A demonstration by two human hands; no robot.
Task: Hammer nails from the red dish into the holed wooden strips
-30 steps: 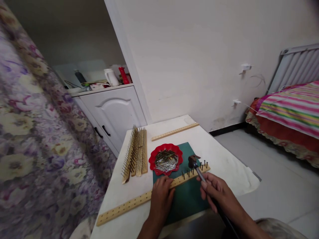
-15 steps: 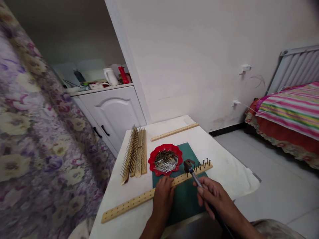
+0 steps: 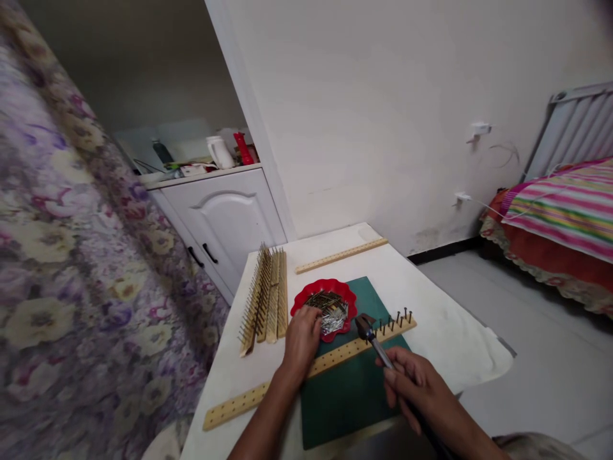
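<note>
A long wooden strip (image 3: pixel 335 358) with a row of holes lies across a green mat (image 3: pixel 354 390); several dark nails (image 3: pixel 395 317) stand in its right end. My right hand (image 3: pixel 416 386) is closed round the handle of a small hammer (image 3: pixel 366 326), whose head rests by the strip next to the nails. My left hand (image 3: pixel 301 338) reaches into a red dish (image 3: pixel 347 295) full of loose nails, fingers curled down among them; what they hold is hidden.
Several finished strips bristling with nails (image 3: pixel 265 300) lie at the table's left. Another bare strip (image 3: pixel 341 254) lies at the back of the white table (image 3: pixel 440 332). A white cabinet (image 3: pixel 225 220), a floral curtain (image 3: pixel 62 255) and a striped bed (image 3: pixel 560 217) surround it.
My left hand left the wooden strip and moved up into the red dish of nails. The hammer in my right hand shifted slightly left and stays low by the strip.
</note>
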